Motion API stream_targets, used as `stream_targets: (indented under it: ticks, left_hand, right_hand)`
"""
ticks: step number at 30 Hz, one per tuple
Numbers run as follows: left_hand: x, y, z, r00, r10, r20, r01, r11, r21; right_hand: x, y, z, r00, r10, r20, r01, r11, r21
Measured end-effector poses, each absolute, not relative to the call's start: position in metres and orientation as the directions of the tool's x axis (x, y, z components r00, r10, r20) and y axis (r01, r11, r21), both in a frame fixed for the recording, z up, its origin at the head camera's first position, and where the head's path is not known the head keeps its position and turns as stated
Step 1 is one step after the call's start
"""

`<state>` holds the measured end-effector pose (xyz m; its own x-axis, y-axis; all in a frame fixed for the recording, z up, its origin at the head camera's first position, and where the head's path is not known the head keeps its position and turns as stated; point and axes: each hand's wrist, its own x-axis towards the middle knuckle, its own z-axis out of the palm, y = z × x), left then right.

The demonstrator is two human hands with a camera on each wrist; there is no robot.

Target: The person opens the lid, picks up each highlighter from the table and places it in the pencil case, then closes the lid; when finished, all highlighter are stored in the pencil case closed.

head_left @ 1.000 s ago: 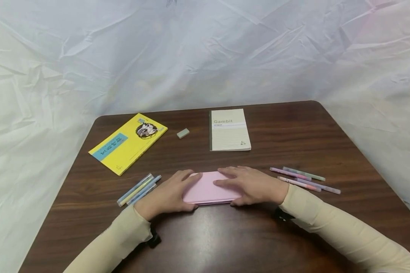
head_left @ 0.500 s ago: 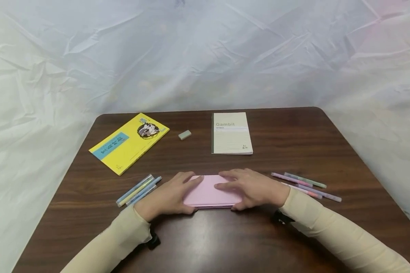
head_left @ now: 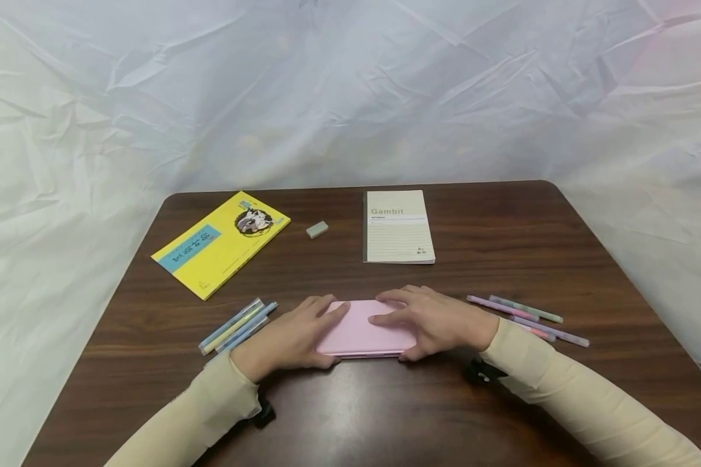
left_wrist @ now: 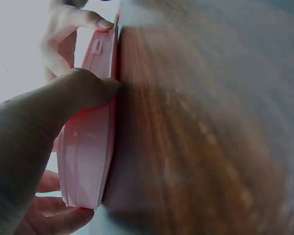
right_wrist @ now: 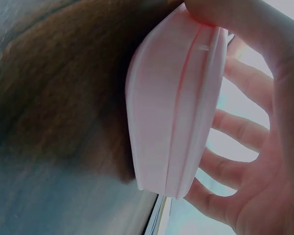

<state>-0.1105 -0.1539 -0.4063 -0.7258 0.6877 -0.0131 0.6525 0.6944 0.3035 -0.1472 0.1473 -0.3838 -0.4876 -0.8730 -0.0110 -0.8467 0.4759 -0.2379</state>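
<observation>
So that the pink case (head_left: 360, 329) can't slip, perhaps, the left hand (head_left: 292, 334) and right hand (head_left: 441, 319) grip its ends with bent fingers (head_left: 393, 318).

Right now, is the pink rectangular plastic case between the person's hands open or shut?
Shut: the pink rectangular plastic case shows a narrow seam, with no gap, along its side in both wrist views.

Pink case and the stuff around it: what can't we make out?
Pink case interior: hidden by its lid in the head view, by its walls in both wrist views.
Pink-tipped pen, left end: behind the right arm, head view.
Yellow book, fine print: too small, head view.
Left arm: cut off by bottom edge, head view.
</observation>
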Motion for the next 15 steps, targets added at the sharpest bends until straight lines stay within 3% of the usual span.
stream_targets:
  ticks: [9,15]
  left_hand:
    - [-0.1092,-0.1555,-0.405,-0.734,0.678,-0.038,0.639,0.709,0.299]
    - [-0.1088,-0.1548,-0.4049,-0.731,0.681,-0.041,0.632,0.699,0.335]
  right_hand:
    - [-0.1531,0.1453,-0.3812,-0.464,-0.886,-0.014,-0.856,0.452,-0.25]
    - [-0.1571,0.1538,-0.3763,-0.47,-0.883,0.001,-0.82,0.436,-0.37]
